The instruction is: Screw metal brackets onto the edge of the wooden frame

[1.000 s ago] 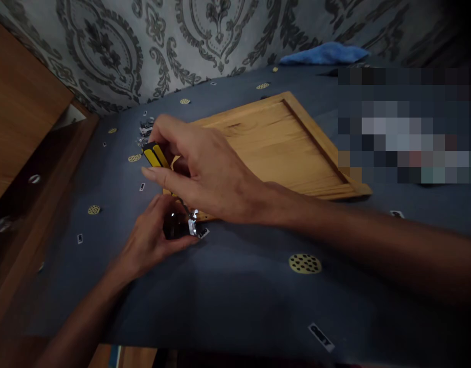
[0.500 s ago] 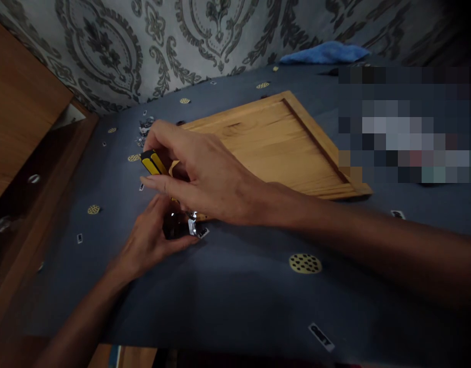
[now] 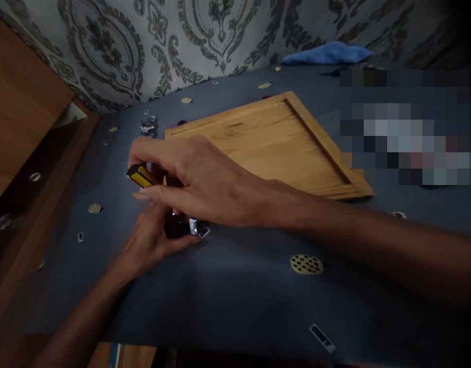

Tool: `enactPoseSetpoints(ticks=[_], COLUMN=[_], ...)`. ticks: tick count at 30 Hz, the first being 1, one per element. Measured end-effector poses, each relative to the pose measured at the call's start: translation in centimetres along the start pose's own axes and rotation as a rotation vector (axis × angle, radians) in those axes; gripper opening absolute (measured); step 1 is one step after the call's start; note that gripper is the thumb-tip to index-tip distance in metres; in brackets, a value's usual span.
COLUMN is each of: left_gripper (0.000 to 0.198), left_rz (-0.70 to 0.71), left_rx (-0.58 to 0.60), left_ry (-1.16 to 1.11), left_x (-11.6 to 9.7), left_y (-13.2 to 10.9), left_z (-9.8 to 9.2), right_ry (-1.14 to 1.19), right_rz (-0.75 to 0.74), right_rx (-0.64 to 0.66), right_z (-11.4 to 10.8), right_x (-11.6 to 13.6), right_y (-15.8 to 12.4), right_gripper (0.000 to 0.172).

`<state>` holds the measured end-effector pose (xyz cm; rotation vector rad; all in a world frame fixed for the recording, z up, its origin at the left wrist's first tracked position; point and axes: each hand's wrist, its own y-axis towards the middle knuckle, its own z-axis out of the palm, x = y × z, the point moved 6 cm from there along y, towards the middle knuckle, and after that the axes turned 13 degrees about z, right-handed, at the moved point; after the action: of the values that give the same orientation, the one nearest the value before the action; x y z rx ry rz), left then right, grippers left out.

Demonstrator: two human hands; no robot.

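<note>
My right hand (image 3: 208, 179) is closed around a screwdriver with a yellow and black handle (image 3: 143, 175); its shaft and tip are hidden beneath the hand. Below it, my left hand (image 3: 151, 232) curls around a shiny metal hinge (image 3: 194, 226), its thumb at the near end and its fingers mostly hidden. A framed wooden cabinet door (image 3: 273, 138) lies flat, and its near left corner disappears behind my right hand. Beyond that hand, more metal hinge parts (image 3: 149, 126) sit on the dark patterned cloth (image 3: 239, 296).
On the left stands a wooden cabinet (image 3: 24, 102) with an open compartment holding small items. A blue cloth (image 3: 329, 53) lies at the back by the patterned wall covering (image 3: 220, 30). The right side is blurred by large pixels.
My right hand has shifted slightly left, and the screwdriver handle has tipped lower and to the left. The left hand stays almost where it was.
</note>
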<state>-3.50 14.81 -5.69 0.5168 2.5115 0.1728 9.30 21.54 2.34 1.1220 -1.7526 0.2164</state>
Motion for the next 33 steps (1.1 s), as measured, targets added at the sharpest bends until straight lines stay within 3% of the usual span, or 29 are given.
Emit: enactPoseSetpoints(ticks=[9,14,21,27,33], left_gripper=[0.047,0.049,0.042,0.039,0.036], left_rz=[0.023,-0.046,-0.085,-0.011,0.028], left_rx=[-0.035,-0.034,-0.005,-0.016,-0.024], left_ry=[0.009,-0.043,-0.081,-0.044,-0.053], left_x=[0.6,0.2,-0.4,-0.9,-0.9], left_y=[-0.4,-0.1,0.5,0.7,0.6], left_z=[0.0,0.2,0.0,-0.2,-0.3], right_ry=[-0.152,-0.218,-0.160,-0.006,-0.089], right_rz=[0.069,0.071,0.024,-0.066,0.041], right_rx=[0.043,0.047,0.003,-0.232,-0.198], right_z=[1.6,2.0,1.3,-1.1,-0.9], right_x=[0.5,0.0,-0.6,-0.1,-0.6], right_y=[2.2,3.2,2.5,-0.1,-0.3], right_gripper=[0.030,0.042,0.032,0.015,0.015])
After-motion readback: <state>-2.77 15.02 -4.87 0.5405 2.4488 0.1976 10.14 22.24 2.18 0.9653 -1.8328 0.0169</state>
